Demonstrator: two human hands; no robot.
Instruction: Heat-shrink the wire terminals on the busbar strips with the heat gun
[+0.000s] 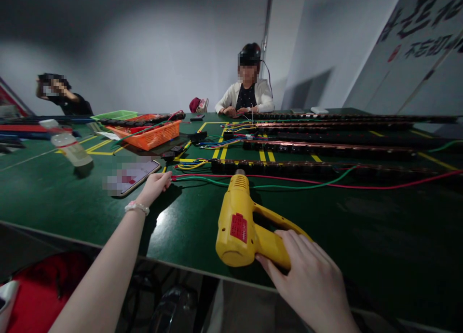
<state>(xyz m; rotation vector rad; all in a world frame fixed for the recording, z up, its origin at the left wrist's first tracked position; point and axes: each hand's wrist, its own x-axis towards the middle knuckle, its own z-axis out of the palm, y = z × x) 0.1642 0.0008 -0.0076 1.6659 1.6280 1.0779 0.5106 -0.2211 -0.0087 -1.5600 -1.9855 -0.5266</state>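
Note:
My right hand (307,270) is wrapped round the handle of a yellow heat gun (235,227), whose metal nozzle points away from me across the table. To its left my left hand (156,187) pinches the end of a red wire (275,178) close to the tabletop. A green wire (304,187) runs beside the red one and off to the right. Just beyond the nozzle lies a long dark wiring strip (275,167), with yellow wires (193,165) coming from its left end. A phone (137,176) rests flat beside my left hand.
On the green table (379,227) stand an orange basket (155,135) and a clear bottle (70,147). Several more long strips (325,147) lie parallel farther back. One person (249,91) sits across the table, another (65,94) at far left. A red item (43,289) is below the near edge.

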